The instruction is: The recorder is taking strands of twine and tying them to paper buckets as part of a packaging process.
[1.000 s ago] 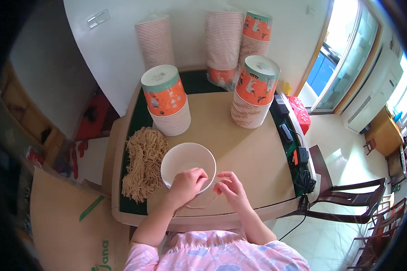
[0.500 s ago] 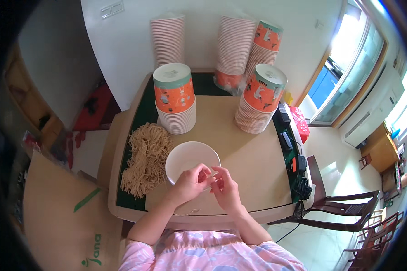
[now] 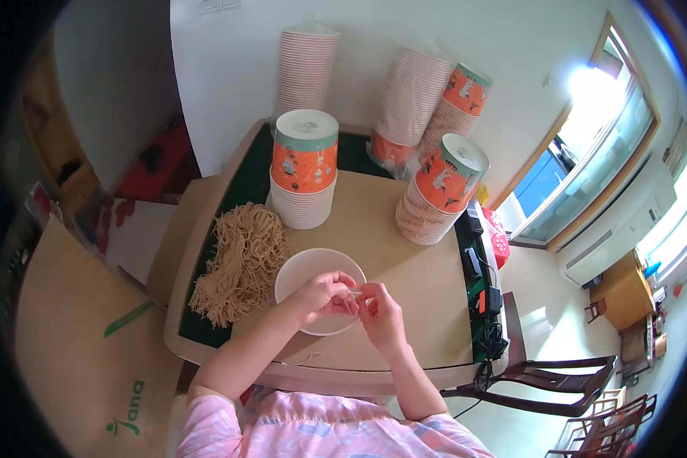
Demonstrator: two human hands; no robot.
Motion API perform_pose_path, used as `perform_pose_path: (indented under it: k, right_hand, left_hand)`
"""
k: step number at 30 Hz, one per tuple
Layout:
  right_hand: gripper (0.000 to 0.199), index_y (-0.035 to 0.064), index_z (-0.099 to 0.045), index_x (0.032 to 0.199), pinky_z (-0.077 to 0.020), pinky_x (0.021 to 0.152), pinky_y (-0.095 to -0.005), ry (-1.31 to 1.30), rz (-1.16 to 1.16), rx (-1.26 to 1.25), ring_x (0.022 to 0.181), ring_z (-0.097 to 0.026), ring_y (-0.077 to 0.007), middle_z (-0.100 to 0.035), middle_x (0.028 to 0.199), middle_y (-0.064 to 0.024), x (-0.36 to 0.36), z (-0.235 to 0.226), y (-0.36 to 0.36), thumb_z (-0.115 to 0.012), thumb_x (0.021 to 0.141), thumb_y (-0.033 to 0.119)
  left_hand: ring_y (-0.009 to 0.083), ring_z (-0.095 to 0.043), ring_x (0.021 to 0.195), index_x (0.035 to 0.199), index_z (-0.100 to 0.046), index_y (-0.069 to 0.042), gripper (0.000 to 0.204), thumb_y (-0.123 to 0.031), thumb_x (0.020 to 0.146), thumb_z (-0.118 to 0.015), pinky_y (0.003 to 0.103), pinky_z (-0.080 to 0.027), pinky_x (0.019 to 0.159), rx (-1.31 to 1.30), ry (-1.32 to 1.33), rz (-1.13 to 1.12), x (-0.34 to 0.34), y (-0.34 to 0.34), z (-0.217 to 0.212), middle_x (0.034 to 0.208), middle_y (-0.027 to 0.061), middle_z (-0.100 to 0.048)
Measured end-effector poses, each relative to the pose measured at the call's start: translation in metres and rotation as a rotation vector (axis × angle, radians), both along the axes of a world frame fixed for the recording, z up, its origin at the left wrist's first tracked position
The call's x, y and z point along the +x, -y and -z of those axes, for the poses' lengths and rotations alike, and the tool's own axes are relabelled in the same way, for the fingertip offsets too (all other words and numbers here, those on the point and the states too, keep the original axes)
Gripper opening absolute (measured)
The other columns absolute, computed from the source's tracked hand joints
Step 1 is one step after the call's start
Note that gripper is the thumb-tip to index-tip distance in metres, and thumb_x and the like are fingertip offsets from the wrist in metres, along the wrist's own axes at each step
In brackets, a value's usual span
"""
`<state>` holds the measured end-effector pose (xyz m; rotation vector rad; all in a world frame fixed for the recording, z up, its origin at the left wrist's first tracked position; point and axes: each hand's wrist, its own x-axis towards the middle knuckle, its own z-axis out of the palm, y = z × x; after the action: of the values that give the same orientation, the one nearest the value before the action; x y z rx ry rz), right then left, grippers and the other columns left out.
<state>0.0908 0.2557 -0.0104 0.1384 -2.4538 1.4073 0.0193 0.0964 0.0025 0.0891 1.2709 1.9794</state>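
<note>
Both hands meet over the near rim of a white round tub [image 3: 301,269], which stands mouth up on the table. My left hand [image 3: 322,296] pinches a thin pale piece of string [image 3: 354,292] between closed fingers. Close against it, my right hand [image 3: 380,311] has its fingertips pressed together on the same string. Most of the string is hidden by the fingers. A tangled heap of beige string [image 3: 240,263] lies left of the tub. One loose strand [image 3: 301,359] rests by the table's near edge.
Upside-down stacks of orange and green paper buckets stand at the back left [image 3: 305,168] and right [image 3: 443,187]. Bagged stacks [image 3: 412,95] lean behind them near the wall. Black power adapters and cables [image 3: 490,336] line the right edge, beside a dark chair [image 3: 546,382]. A large cardboard box [image 3: 84,336] is at left.
The view has tilted and shifted slightly. My hands stay together over the tub, with the left fingers turned a little and the pale string now showing between the fingertips.
</note>
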Motion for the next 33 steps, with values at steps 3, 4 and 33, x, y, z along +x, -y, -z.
perform_pose_path:
  k: [3, 4, 33]
  right_hand:
    - [0.019, 0.0050, -0.061, 0.103, -0.0503, 0.059, -0.0310, 0.020, 0.018, 0.059, 0.064, -0.062, -0.0194, -0.064, 0.086, -0.0110, 0.000, -0.004, 0.001, -0.061, 0.084, 0.000]
    - [0.019, 0.0050, -0.061, 0.103, -0.0503, 0.059, -0.0310, 0.021, 0.016, 0.061, 0.064, -0.062, -0.0194, -0.064, 0.086, -0.0110, 0.000, -0.005, 0.002, -0.061, 0.084, 0.000]
    - [0.014, 0.0056, -0.069, 0.097, -0.0476, 0.057, -0.0249, -0.030, 0.013, 0.068, 0.062, -0.058, -0.0133, -0.066, 0.082, -0.0074, -0.005, -0.007, -0.009, -0.066, 0.083, 0.002]
  left_hand:
    - [0.0116, -0.056, 0.067, 0.107, -0.050, -0.001, 0.024, 0.000, 0.083, -0.047, 0.026, -0.047, 0.057, -0.003, 0.024, 0.036, -0.009, 0.001, 0.008, 0.078, 0.0035, -0.055]
    - [0.0093, -0.053, 0.060, 0.109, -0.050, -0.001, 0.025, -0.001, 0.084, -0.047, 0.025, -0.043, 0.050, -0.043, -0.019, 0.072, -0.011, 0.002, 0.011, 0.078, 0.0028, -0.055]
    - [0.0076, -0.047, 0.055, 0.094, -0.059, -0.005, 0.013, -0.015, 0.094, -0.050, 0.023, -0.038, 0.047, -0.439, -0.365, 0.180, -0.022, -0.019, 0.020, 0.069, -0.0012, -0.054]
